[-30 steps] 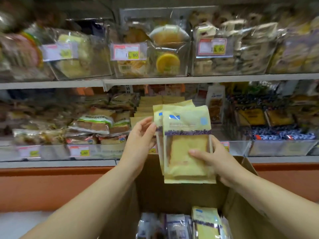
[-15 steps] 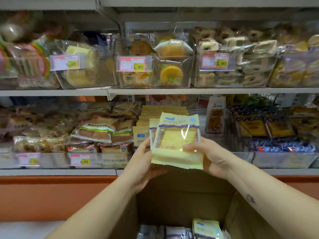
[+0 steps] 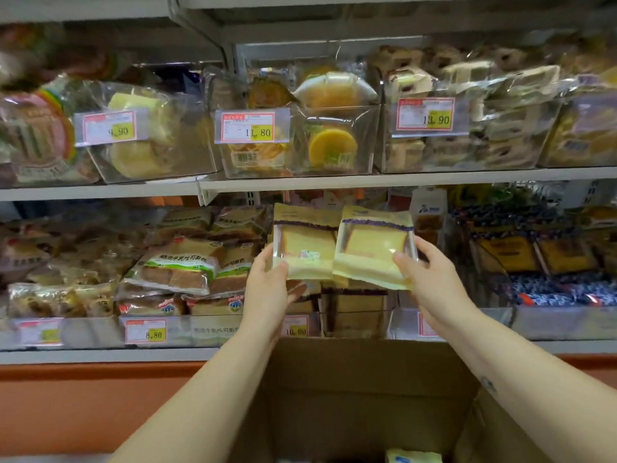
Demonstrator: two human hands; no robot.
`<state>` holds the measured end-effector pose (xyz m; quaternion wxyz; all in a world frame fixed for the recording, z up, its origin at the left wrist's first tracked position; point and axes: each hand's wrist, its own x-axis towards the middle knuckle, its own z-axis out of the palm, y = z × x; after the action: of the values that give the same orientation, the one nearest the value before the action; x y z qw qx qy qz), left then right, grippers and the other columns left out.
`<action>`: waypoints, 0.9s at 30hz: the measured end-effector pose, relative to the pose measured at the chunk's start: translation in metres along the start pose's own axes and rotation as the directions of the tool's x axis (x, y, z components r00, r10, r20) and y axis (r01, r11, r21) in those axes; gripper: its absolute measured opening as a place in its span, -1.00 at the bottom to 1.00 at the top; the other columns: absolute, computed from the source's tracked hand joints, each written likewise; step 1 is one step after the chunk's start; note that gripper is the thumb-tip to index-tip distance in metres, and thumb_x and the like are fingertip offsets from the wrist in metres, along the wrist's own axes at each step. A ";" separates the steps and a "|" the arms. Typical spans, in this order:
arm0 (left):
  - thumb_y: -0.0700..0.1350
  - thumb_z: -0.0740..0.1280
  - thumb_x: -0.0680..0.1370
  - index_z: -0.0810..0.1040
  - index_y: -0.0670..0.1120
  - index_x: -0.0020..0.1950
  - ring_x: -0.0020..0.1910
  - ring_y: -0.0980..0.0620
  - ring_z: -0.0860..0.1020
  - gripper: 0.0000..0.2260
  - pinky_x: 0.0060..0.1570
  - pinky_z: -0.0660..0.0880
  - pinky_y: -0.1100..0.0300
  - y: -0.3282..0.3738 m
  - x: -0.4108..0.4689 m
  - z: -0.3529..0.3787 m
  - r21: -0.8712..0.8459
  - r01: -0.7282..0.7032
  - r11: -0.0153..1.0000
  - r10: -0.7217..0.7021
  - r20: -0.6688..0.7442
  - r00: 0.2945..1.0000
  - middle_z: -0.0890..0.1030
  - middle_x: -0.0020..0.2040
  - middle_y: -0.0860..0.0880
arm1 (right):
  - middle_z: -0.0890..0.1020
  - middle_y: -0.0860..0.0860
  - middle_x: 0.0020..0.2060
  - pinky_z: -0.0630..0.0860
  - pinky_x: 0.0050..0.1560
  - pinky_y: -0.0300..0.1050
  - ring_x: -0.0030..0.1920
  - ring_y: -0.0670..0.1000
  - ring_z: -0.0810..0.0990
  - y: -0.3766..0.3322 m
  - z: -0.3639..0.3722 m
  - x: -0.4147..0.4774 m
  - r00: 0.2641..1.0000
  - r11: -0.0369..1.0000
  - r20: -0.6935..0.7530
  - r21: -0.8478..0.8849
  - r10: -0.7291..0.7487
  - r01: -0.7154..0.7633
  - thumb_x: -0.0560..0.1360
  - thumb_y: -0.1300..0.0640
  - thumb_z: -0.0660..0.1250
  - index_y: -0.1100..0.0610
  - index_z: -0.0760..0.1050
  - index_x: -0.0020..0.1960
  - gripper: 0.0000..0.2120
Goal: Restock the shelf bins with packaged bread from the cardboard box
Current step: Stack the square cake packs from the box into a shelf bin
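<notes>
We see two flat yellow packets of sliced bread held up side by side in front of the lower shelf (image 3: 100, 355). They are just above a clear bin (image 3: 354, 315) that holds packets of the same kind. The left hand (image 3: 267, 292) grips the left packet (image 3: 307, 248) at its lower left corner. Its thumb lies across the front of the clear window and its fingers curl underneath (we can make out only their tips below the packet). The right hand (image 3: 430, 282) holds the right packet (image 3: 374, 248) by its right edge, with the thumb pressed on the front. Its other fingers are hidden behind the packet, so we cannot tell how they lie. The two packets meet along their inner edges, both roughly upright, each with a purple band near the top.

Below our arms the cardboard box (image 3: 350, 396) stands open against the shelf front. One more yellow packet, the spare packet (image 3: 414, 456), shows at the bottom edge of the view.

A price tag (image 3: 296, 329) reading 10.80 sits on the bin front, partly behind the left wrist. Green-labelled loaves (image 3: 177, 265) lie to the left of the bin and dark blue packs (image 3: 551, 292) to the right. The upper shelf (image 3: 334, 183) carries clear bins of cakes (one is tagged 11.80).
</notes>
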<state>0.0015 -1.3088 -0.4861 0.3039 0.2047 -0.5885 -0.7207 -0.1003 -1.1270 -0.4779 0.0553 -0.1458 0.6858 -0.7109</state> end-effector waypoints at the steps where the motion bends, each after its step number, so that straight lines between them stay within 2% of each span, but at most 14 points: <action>1: -0.17 0.13 0.66 0.35 0.05 0.42 0.06 0.03 0.60 -0.67 -0.07 0.59 0.12 0.000 0.009 0.002 0.021 -0.018 1.000 0.018 -0.020 1.000 0.55 0.20 -0.02 | 0.43 0.01 0.36 0.43 0.30 0.14 0.30 0.06 0.45 0.002 0.003 0.012 1.000 1.000 -0.021 0.000 0.004 -0.004 0.57 0.09 0.28 0.01 0.25 0.48 -0.50; 5: -0.09 0.12 0.66 0.34 0.05 0.40 0.09 0.03 0.57 -0.70 -0.06 0.57 0.15 -0.003 0.044 0.007 0.077 -0.038 0.996 0.043 -0.068 0.997 0.55 0.20 -0.02 | 0.47 0.01 0.32 0.35 0.37 0.12 0.31 0.06 0.44 0.008 0.016 0.058 0.999 1.000 -0.050 0.029 0.012 -0.010 0.58 0.15 0.23 0.10 0.29 0.46 -0.55; 8: -0.03 0.16 0.65 0.34 0.03 0.42 0.06 0.05 0.56 -0.68 -0.14 0.55 0.22 0.000 0.072 0.013 0.082 -0.018 0.996 0.028 -0.115 0.993 0.56 0.17 -0.02 | 0.51 0.04 0.20 0.38 0.29 0.01 0.25 0.08 0.46 0.006 0.022 0.087 0.993 1.000 -0.114 0.010 -0.005 0.006 0.58 0.23 0.17 0.13 0.36 0.41 -0.61; 10: -0.04 0.17 0.65 0.36 0.02 0.43 0.04 0.05 0.56 -0.67 -0.15 0.56 0.22 0.002 0.089 0.019 0.116 -0.029 0.993 0.046 -0.142 0.989 0.56 0.18 -0.04 | 0.52 0.04 0.22 0.38 0.25 -0.05 0.24 0.05 0.46 0.004 0.028 0.103 0.991 1.000 -0.131 0.028 -0.008 0.012 0.60 0.22 0.15 0.11 0.40 0.38 -0.64; 12: -0.07 0.15 0.66 0.34 0.06 0.45 0.09 -0.02 0.56 -0.66 0.03 0.57 0.06 0.000 0.103 0.022 0.254 -0.043 0.966 0.089 -0.174 0.981 0.55 0.23 -0.05 | 0.53 -0.01 0.18 0.38 0.23 -0.07 0.21 0.02 0.46 0.004 0.033 0.116 0.994 1.000 -0.110 0.025 -0.014 0.017 0.60 0.23 0.16 0.07 0.45 0.33 -0.67; 14: -0.11 0.13 0.65 0.28 0.07 0.48 0.18 -0.12 0.53 -0.62 0.20 0.50 -0.04 0.001 0.112 0.024 0.389 -0.042 0.920 0.121 -0.182 0.976 0.51 0.30 -0.07 | 0.56 -0.04 0.08 0.42 0.15 -0.09 0.13 0.01 0.51 0.009 0.037 0.125 0.998 0.998 -0.058 -0.054 -0.014 0.011 0.58 0.21 0.20 0.03 0.51 0.22 -0.74; 16: -0.13 0.17 0.64 0.18 0.06 0.53 0.27 -0.17 0.47 -0.54 0.27 0.44 -0.05 0.004 0.119 0.026 0.573 -0.034 0.819 0.126 -0.122 0.985 0.41 0.40 -0.09 | 0.57 0.01 0.00 0.42 -0.05 -0.14 0.04 0.05 0.54 0.015 0.040 0.129 0.999 0.965 -0.031 -0.260 -0.044 0.035 0.59 0.16 0.20 0.13 0.54 0.16 -0.79; 18: -0.17 0.21 0.61 0.04 -0.01 0.57 0.39 -0.16 0.36 -0.42 0.36 0.35 0.02 0.006 0.123 0.027 0.742 0.000 0.670 0.074 -0.066 0.995 0.17 0.53 -0.14 | 0.56 0.09 -0.01 0.35 -0.19 -0.16 0.06 0.11 0.55 0.021 0.041 0.133 0.993 0.901 -0.052 -0.427 -0.104 0.072 0.58 0.13 0.21 0.23 0.52 0.14 -0.76; 19: -0.18 0.22 0.60 0.03 -0.07 0.57 0.40 -0.16 0.32 -0.40 0.38 0.32 0.03 0.006 0.122 0.027 0.806 0.020 0.591 0.046 -0.058 0.997 0.06 0.55 -0.15 | 0.53 0.08 0.08 0.35 -0.15 -0.18 0.11 0.08 0.53 0.023 0.041 0.134 0.992 0.890 -0.053 -0.448 -0.116 0.080 0.57 0.10 0.24 0.19 0.48 0.24 -0.71; 21: -0.15 0.23 0.58 0.15 -0.11 0.53 0.41 -0.20 0.27 -0.46 0.36 0.33 -0.03 0.004 0.121 0.025 0.932 -0.006 0.361 0.075 -0.023 0.997 0.06 0.55 -0.15 | 0.39 0.04 0.29 0.33 0.11 -0.22 0.28 0.03 0.42 0.025 0.038 0.128 0.992 0.885 0.011 -0.450 -0.123 0.114 0.52 0.01 0.33 0.06 0.26 0.46 -0.45; 22: -0.11 0.24 0.57 0.18 -0.06 0.52 0.44 -0.23 0.21 -0.47 0.36 0.31 -0.07 0.002 0.119 0.022 0.975 -0.035 0.221 0.106 0.012 0.994 0.07 0.54 -0.13 | 0.35 0.02 0.35 0.31 0.18 -0.20 0.34 0.03 0.37 0.025 0.037 0.125 0.986 0.854 0.080 -0.493 -0.146 0.166 0.50 -0.03 0.35 0.01 0.21 0.49 -0.38; 23: -0.07 0.23 0.58 0.18 0.01 0.53 0.46 -0.24 0.15 -0.48 0.36 0.26 -0.10 0.001 0.119 0.019 0.992 -0.057 0.116 0.120 0.043 0.992 0.06 0.55 -0.10 | 0.32 0.01 0.39 0.29 0.24 -0.19 0.39 0.04 0.33 0.026 0.036 0.124 0.974 0.798 0.155 -0.559 -0.166 0.225 0.50 -0.05 0.35 0.00 0.24 0.48 -0.40; 25: -0.07 0.19 0.59 0.21 0.16 0.50 0.47 -0.21 0.14 -0.52 0.39 0.18 -0.12 0.001 0.121 0.015 0.997 -0.069 0.039 0.086 0.065 0.994 0.08 0.55 -0.02 | 0.26 0.02 0.45 0.24 0.33 -0.15 0.43 0.05 0.26 0.028 0.037 0.122 0.959 0.717 0.244 -0.642 -0.145 0.272 0.53 -0.02 0.31 -0.01 0.34 0.42 -0.52; 27: -0.16 0.15 0.59 0.25 0.23 0.46 0.48 -0.17 0.18 -0.52 0.43 0.12 -0.12 0.004 0.126 0.017 0.997 -0.069 0.038 0.053 0.067 0.996 0.08 0.56 0.04 | 0.21 0.02 0.49 0.20 0.37 -0.14 0.46 0.05 0.23 0.028 0.041 0.125 0.963 0.715 0.246 -0.652 -0.112 0.250 0.56 0.01 0.27 -0.04 0.37 0.40 -0.59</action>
<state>-0.1007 -1.3829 -0.4706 0.1042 0.3287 -0.9333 -0.1001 -0.2115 -1.2027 -0.4885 -0.0070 -0.2892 0.8712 -0.3967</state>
